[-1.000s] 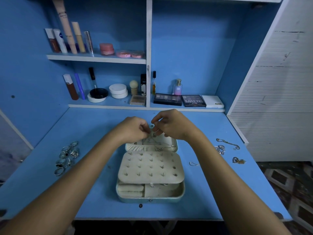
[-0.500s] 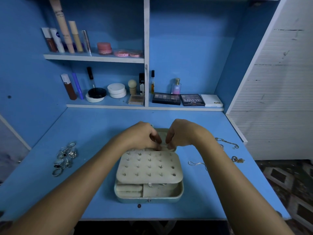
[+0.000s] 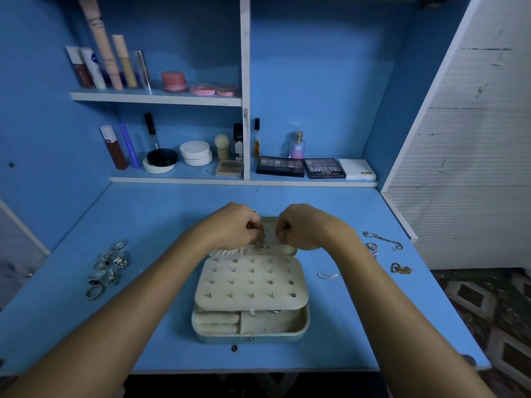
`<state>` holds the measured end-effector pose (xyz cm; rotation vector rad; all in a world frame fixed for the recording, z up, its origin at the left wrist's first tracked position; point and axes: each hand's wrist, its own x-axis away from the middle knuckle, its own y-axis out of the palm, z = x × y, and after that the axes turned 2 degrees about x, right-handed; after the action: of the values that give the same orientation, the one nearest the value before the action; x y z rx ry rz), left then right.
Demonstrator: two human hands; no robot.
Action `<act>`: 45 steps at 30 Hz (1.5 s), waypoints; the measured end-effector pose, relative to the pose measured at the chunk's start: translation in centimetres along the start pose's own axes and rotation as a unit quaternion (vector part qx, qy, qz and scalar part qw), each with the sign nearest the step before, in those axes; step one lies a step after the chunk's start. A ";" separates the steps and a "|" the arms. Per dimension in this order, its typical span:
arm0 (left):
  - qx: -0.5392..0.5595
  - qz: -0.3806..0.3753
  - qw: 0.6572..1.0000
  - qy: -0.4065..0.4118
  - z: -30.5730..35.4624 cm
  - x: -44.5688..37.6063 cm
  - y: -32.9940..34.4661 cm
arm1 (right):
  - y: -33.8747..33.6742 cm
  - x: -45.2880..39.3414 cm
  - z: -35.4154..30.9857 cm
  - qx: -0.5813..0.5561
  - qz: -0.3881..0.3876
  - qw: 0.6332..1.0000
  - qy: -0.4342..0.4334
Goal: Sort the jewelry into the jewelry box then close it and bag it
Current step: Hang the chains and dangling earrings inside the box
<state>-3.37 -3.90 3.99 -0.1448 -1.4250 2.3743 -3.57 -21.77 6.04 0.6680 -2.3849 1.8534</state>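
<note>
- Cream, open rectangular jewelry box (image 3: 250, 328) sits mid-tabletop; its studded earring panel (image 3: 250, 280) lies over the near compartments.
- Left hand (image 3: 230, 228) and right hand (image 3: 304, 226), fingers curled, apparently pinch a small metal piece (image 3: 261, 246) over the far lid section.
- Left to do, judging by the layout: silver rings (image 3: 107, 267) at left, chains (image 3: 383, 248) at right, thin clasp (image 3: 327, 275); closing, bagging. No bag visible.
- Blue tabletop (image 3: 161, 225); cosmetics shelves (image 3: 155, 97) behind obstruct nothing.
</note>
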 end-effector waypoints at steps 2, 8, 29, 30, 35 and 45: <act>0.008 0.011 1.000 -0.007 -0.4 -0.1 -0.2 | -0.1 0.1 -0.2 -0.024 0.012 1.000 -0.015; 0.016 0.019 1.000 -0.016 -0.9 0.1 -0.8 | 0.0 0.1 -0.4 -0.117 0.065 0.990 -0.051; -0.003 -0.021 1.000 -0.016 -0.1 -0.1 -0.1 | 0.7 0.2 0.1 -0.077 0.007 0.997 -0.013; -0.004 -0.015 1.000 -0.015 -0.1 -0.2 -0.1 | 0.6 0.3 0.1 -0.078 0.006 0.997 -0.015; -0.015 0.005 1.000 -0.011 -0.7 -0.5 0.0 | 0.6 0.6 0.0 -0.075 -0.005 0.997 -0.020; -0.025 -0.017 1.000 0.004 -0.9 -0.2 -0.8 | 0.6 0.5 0.4 -0.083 -0.015 0.996 -0.022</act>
<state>-2.75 -2.91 4.23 -0.1408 -1.4709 2.3096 -4.13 -22.16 5.55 0.7315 -2.5063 1.6243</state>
